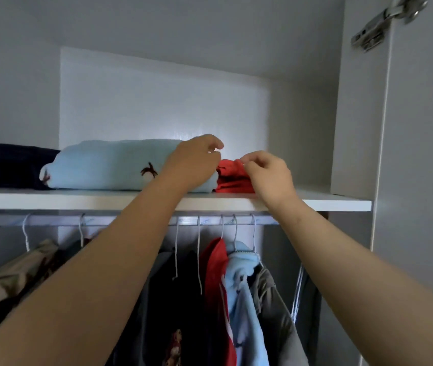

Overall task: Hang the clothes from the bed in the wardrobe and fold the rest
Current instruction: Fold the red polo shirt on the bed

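Looks mostly done: hung clothes [218, 286] fill the rail [136, 220], folded stuff's on the shelf [329, 200]. Your right hand [265, 171] pinches the red folded piece [232, 180] beside the light-blue bundle [109, 165]. Your left hand [194, 159] curls at its edge, grip unclear, and the bed's out of view.

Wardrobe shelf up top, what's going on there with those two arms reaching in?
A person is reaching up to the wardrobe's top shelf with both hands. The right hand pinches a folded red garment, which sits against a folded light blue garment. The left hand is at that blue piece's end, fingers curled; whether it grips anything is unclear. A dark folded pile lies further left. Below, hung clothes already fill the rail.
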The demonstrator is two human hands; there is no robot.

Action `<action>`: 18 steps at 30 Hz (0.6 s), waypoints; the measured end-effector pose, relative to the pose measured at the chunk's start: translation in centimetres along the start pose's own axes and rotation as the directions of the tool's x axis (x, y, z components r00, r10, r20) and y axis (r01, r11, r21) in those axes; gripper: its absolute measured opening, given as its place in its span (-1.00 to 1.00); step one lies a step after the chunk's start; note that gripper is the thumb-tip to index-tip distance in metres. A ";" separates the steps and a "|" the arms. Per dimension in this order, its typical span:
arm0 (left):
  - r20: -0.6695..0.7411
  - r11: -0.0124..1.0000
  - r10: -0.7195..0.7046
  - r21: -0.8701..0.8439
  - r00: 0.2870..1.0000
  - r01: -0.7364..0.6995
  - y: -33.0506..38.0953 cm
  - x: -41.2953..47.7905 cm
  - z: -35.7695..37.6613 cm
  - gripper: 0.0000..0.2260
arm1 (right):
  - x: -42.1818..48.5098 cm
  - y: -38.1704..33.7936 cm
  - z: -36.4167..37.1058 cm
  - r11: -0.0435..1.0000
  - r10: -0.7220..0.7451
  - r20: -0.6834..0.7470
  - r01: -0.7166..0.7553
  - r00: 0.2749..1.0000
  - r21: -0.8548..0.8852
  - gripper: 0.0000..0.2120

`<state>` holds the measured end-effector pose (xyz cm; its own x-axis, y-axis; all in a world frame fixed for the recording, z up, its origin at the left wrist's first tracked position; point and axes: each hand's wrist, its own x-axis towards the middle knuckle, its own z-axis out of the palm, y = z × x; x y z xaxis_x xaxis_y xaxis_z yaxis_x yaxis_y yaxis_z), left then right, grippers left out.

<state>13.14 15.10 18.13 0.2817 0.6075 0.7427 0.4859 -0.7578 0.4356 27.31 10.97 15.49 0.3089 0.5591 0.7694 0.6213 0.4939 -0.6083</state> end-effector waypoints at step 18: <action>0.359 0.650 -0.483 -0.464 0.798 0.602 7.2 -37.4 7.3 -0.81 | -35.7 -0.4 -12.4 0.768 0.638 -0.008 -0.635 0.770 0.079 -0.84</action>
<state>12.19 -11.38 -10.25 0.2870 0.9368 0.1999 0.1009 -0.2370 0.9662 24.94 -17.41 -9.34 0.6396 0.7405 0.2062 0.2242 0.0769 -0.9715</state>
